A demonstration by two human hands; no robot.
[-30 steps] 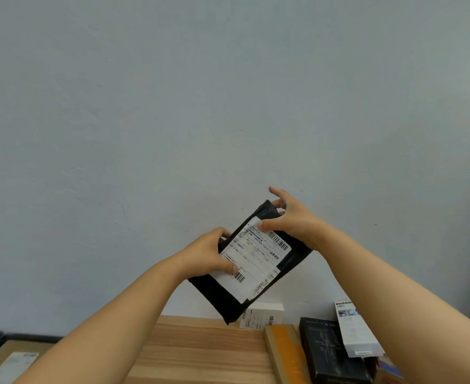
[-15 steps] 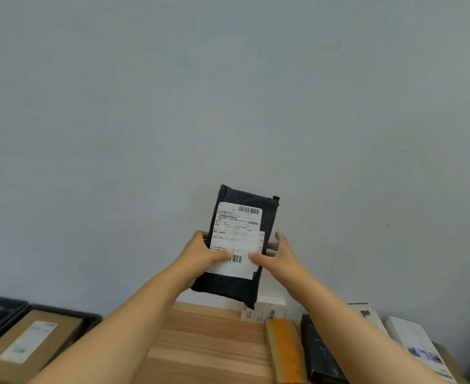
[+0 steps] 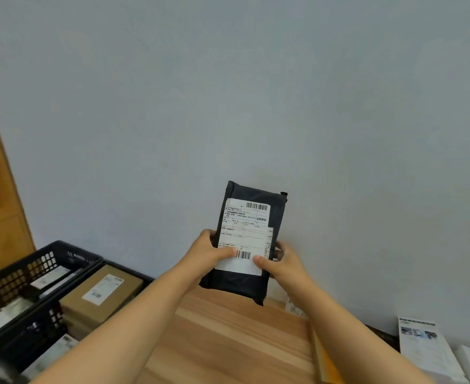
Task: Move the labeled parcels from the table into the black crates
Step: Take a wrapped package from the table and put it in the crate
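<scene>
Parcel (image 3: pixel 253 239) upright, left hand (image 3: pixel 210 253), right hand (image 3: pixel 282 263) gripping

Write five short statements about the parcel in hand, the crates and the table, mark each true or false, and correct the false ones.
1. Both hands hold the black parcel. True: the left hand and right hand grip its lower sides, thumbs on the white label.
2. The black parcel lies flat on the wooden table. False: it is held upright above the table.
3. The black crates stand to the person's left. True.
4. The nearer crate is empty. False: a brown labeled box lies in it.
5. The label faces away from the camera. False: it faces the camera, barcodes visible.
</scene>
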